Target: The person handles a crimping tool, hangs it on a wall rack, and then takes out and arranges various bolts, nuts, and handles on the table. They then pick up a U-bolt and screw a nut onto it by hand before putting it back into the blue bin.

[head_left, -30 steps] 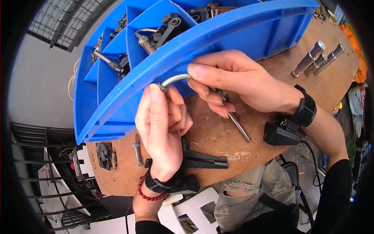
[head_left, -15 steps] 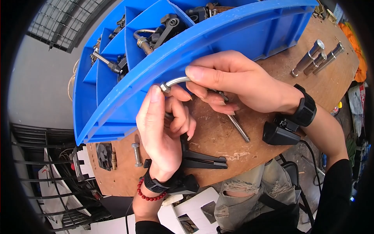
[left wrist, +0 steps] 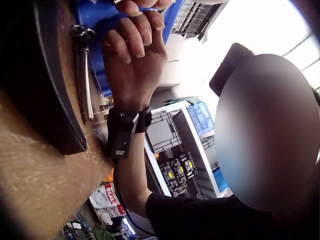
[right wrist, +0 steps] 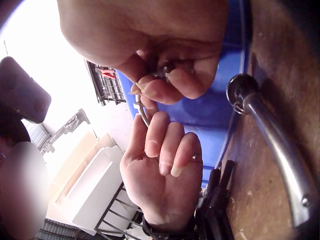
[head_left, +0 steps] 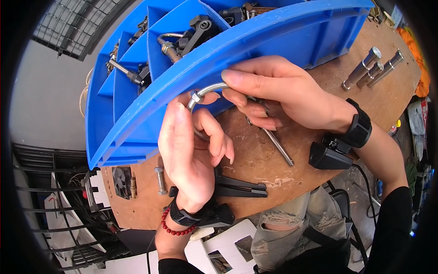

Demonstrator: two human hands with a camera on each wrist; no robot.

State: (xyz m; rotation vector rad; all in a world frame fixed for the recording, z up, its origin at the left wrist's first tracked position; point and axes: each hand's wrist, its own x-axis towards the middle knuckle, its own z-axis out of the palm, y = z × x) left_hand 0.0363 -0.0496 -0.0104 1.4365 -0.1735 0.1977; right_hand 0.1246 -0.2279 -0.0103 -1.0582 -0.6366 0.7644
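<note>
Dominating the head view, a blue divided bin (head_left: 137, 123) tilts across a worn wooden counter (head_left: 255, 160), its compartments holding black handles and metal fittings (head_left: 182, 43). In front of the bin's curved front wall a person works with both bare hands, each wrist carrying a black strapped camera; the left wrist also wears a string of red beads (head_left: 175, 230).

The right hand (head_left: 283, 93) reaches in from the right, its thumb and curled fingers pinching one end of a bent steel U-bolt (head_left: 207, 91), which is held in the air just in front of the bin wall and above the counter. The left hand (head_left: 189, 150) rises from below, palm turned toward the right; its thumb and forefinger close on the nut (head_left: 196, 97) at the other end of the U-bolt, while its remaining fingers curl loosely beneath. The right wrist view shows the two hands meeting at the thin metal curve, fingertips nearly touching.

On the counter under the hands lie a long steel rod (head_left: 278, 148) and a black clamp-like tool (head_left: 239, 187). A loose bolt (head_left: 159, 179) rests near the counter's left edge, beside a small black fan (head_left: 122, 181). Three steel cylinders (head_left: 372, 68) lie side by side well apart on the right.
</note>
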